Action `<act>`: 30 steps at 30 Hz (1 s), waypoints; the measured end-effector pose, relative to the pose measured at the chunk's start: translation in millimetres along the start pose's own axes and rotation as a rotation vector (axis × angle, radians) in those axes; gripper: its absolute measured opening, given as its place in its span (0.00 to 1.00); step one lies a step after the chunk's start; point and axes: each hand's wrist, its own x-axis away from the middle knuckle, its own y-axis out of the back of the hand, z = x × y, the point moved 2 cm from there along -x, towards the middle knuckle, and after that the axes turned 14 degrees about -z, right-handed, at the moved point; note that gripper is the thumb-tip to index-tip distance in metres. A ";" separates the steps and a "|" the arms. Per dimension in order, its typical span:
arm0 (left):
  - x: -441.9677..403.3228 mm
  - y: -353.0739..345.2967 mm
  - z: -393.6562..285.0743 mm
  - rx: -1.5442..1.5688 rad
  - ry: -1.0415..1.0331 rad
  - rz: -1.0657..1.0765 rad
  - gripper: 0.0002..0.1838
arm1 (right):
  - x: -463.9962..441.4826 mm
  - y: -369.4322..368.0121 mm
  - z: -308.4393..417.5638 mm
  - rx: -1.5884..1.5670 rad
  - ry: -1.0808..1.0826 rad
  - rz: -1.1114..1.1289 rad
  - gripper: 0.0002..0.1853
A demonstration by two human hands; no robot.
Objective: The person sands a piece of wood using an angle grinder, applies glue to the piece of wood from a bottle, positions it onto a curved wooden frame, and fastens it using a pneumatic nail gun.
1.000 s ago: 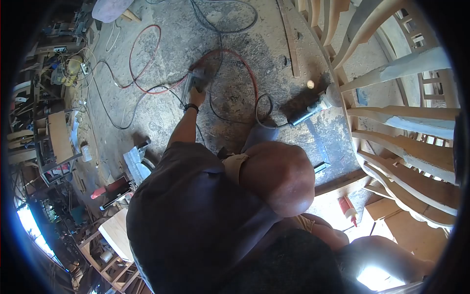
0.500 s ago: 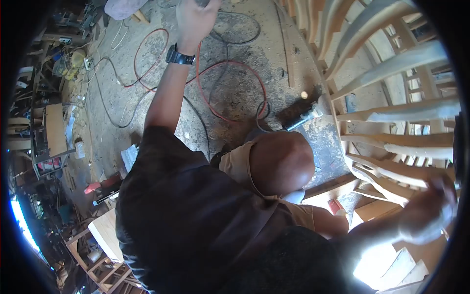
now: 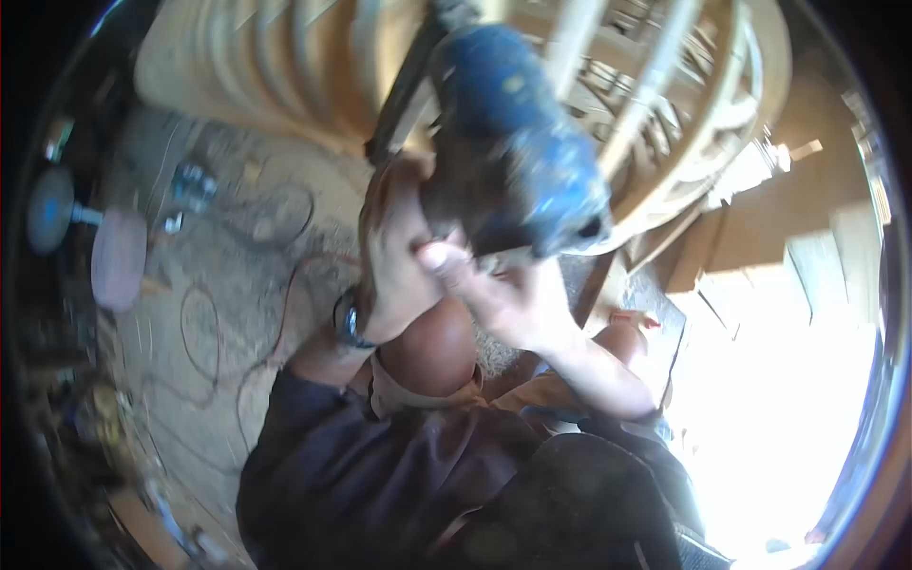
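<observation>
A worn blue power tool (image 3: 518, 142) hangs in front of me, blurred, with a dark bar (image 3: 408, 90) along its left side. My left hand (image 3: 394, 252), with a black watch (image 3: 350, 321) at its wrist, is wrapped around the tool's lower left side; its fingertips are mostly hidden. Just below the tool's base, my right hand (image 3: 518, 299) has its thumb and fingers pinched together close to my left palm. Whatever is between them is too blurred to make out.
Curved wooden slats (image 3: 323, 66) of large frames stand ahead. Loops of red hose (image 3: 285, 318) lie on the concrete floor (image 3: 204, 351). A pinkish round-topped piece (image 3: 119, 258) stands at left, and boards (image 3: 807, 275) lean at right. My bare knee (image 3: 427, 351) is below my hands.
My view has swung round to the right. My left hand, earlier stretched far forward, now holds the blue power tool close in. My right hand has come from the right edge to the tool.
</observation>
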 end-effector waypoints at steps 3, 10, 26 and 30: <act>-5.6 -22.4 -28.4 0.172 -0.052 0.145 0.19 | 2.6 18.2 6.1 0.092 0.081 -0.075 0.15; -12.0 -78.2 -77.3 0.310 -0.295 0.293 0.25 | 15.5 80.7 5.0 -0.096 0.238 -0.464 0.17; -133.4 -194.4 -131.5 0.333 0.276 0.661 0.26 | -0.8 261.4 29.0 -0.680 -0.225 -1.077 0.22; -151.0 -266.5 -147.3 0.351 0.334 0.599 0.25 | 8.7 293.7 14.0 -0.625 -0.449 -1.177 0.20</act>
